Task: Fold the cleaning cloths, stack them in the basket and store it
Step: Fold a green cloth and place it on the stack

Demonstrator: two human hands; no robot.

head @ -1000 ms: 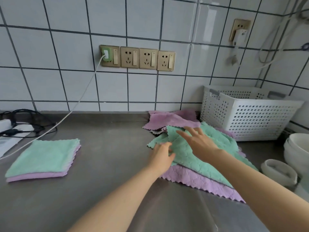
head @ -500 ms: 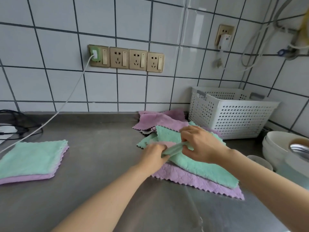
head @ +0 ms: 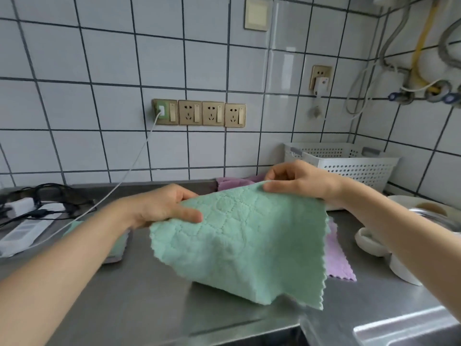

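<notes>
Green cloth (head: 239,245): held up above the counter (head: 149,295), spread out, lower edge hanging free near the counter surface.
Left hand (head: 162,208): pinches the cloth's upper left corner, thumb on the near face.
Right hand (head: 301,181): pinches the upper right corner, fingers curled over the top edge.
Purple cloths (head: 336,255): lying loose on the counter behind and below the green one, partly hidden by it; another purple bit shows near the wall.
Folded cloths (head: 117,248): small stack on the counter at left, mostly hidden behind the left forearm.
Basket (head: 349,163): white, perforated, standing on the counter against the tiled wall, behind the right hand.
Sockets (head: 199,112): row of four on the wall, a white cable (head: 129,171) plugged into the leftmost.
Bowls (head: 374,243): white, at right on the counter.
</notes>
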